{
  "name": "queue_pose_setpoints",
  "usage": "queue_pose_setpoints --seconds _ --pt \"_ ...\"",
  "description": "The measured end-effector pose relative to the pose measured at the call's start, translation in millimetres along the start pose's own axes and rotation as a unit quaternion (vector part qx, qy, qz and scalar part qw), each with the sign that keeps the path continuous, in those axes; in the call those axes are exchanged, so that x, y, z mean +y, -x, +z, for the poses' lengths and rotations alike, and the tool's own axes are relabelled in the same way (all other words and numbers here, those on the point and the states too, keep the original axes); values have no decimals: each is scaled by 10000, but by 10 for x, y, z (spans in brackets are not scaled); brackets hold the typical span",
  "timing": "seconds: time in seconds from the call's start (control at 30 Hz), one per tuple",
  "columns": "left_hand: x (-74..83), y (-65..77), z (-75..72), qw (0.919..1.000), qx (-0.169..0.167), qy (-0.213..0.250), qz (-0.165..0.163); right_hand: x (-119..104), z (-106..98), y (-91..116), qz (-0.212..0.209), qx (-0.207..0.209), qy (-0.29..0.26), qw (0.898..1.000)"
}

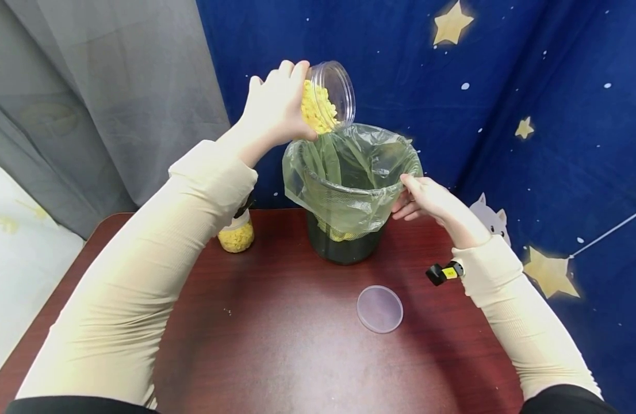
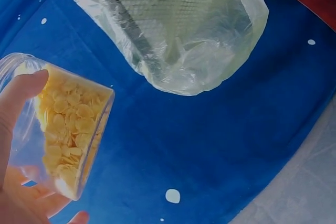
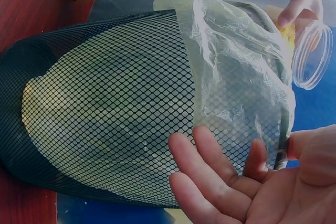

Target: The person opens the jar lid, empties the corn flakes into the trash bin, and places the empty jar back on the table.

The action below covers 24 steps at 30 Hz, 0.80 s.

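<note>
My left hand [image 1: 279, 106] grips a clear plastic jar [image 1: 344, 95], tipped on its side with its uncovered mouth to the right, above the bin's left rim. Yellow flakes [image 2: 68, 124] lie along the jar's lower side and base. Below is a black mesh trash bin [image 3: 121, 103], upright, lined with a pale green plastic bag [image 1: 344, 207] folded over its rim. At the bin's right side, my right hand [image 1: 426, 198] pinches the bagged rim between thumb and forefinger; its other fingers spread outside. Something yellow shows through the mesh near the bottom.
A round translucent lid [image 1: 380, 309] lies on the dark red table [image 1: 276, 345] in front of the bin. Another jar of yellow flakes [image 1: 237, 237] stands to the left, partly behind my left sleeve. A blue star-patterned curtain [image 1: 390, 52] hangs close behind.
</note>
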State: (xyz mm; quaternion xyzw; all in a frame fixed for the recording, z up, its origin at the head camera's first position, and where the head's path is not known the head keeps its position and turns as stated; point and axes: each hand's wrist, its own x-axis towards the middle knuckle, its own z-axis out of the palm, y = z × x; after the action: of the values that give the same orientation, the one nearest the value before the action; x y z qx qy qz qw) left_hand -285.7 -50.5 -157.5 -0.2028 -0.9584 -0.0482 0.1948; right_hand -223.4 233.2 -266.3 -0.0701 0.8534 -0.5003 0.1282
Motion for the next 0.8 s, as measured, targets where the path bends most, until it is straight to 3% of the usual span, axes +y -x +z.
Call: queue_pose_setpoints --seconds 0.8 --pt "80 -7 195 9988 187 -358 261 23 -25 -5 28 -46 52 10000"
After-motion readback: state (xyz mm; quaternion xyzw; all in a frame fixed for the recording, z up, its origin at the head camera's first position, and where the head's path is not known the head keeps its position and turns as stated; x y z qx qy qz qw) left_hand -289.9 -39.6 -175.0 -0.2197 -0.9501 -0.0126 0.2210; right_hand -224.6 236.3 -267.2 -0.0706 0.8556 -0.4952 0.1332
